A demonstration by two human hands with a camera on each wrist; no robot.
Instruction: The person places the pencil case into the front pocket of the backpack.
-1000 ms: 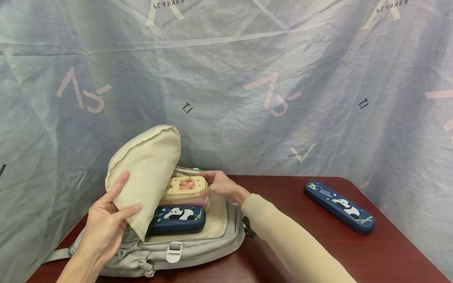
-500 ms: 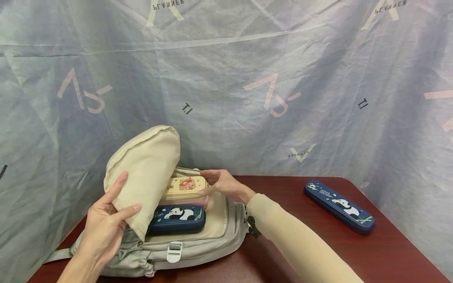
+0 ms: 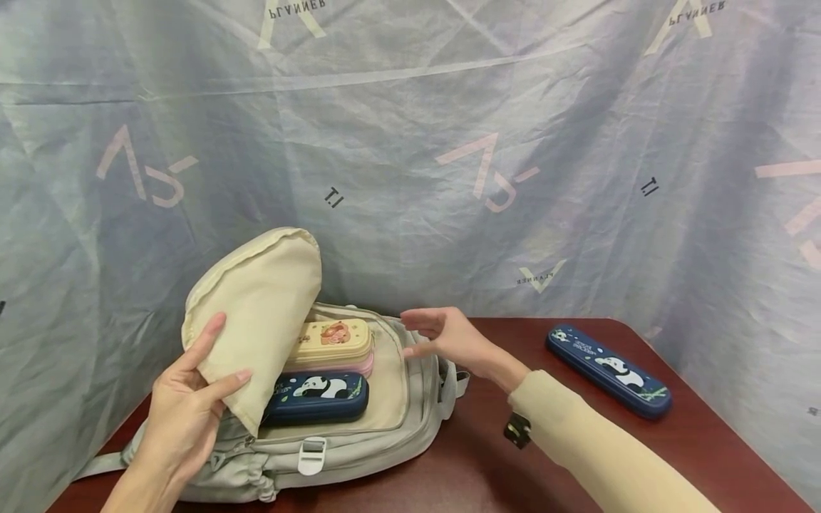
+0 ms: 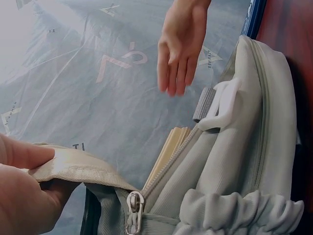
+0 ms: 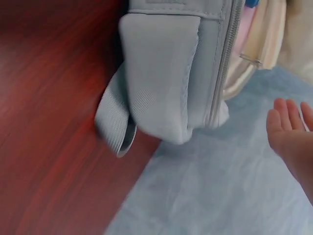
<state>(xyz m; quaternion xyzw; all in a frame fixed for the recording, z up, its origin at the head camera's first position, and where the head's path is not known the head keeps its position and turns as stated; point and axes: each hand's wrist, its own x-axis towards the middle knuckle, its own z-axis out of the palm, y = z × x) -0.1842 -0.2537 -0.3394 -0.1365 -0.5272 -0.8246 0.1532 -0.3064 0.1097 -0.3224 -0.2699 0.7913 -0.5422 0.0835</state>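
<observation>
A grey backpack (image 3: 385,456) lies on the table with its zipped top open. My left hand (image 3: 186,406) pinches the cream-lined flap (image 3: 263,306) between thumb and fingers and keeps it lifted. Inside rest a yellow pencil case (image 3: 330,340) with a cartoon print, a pink case (image 3: 359,365) beneath it, and a navy panda pencil case (image 3: 321,397) in front. Their left ends are hidden behind the flap. My right hand (image 3: 458,340) hovers over the bag's right edge, fingers extended, holding nothing. In the left wrist view the zip slider (image 4: 135,201) hangs near the flap's corner.
A second navy panda pencil case (image 3: 609,370) lies at the right of the dark red table (image 3: 487,456). Grey printed cloth (image 3: 410,178) hangs behind and at both sides. A strap (image 5: 115,117) sticks out from the bag's end.
The right hand has let go of the yellow pencil case and drawn back to the right. The case stays in the bag. The left hand still holds the flap up.
</observation>
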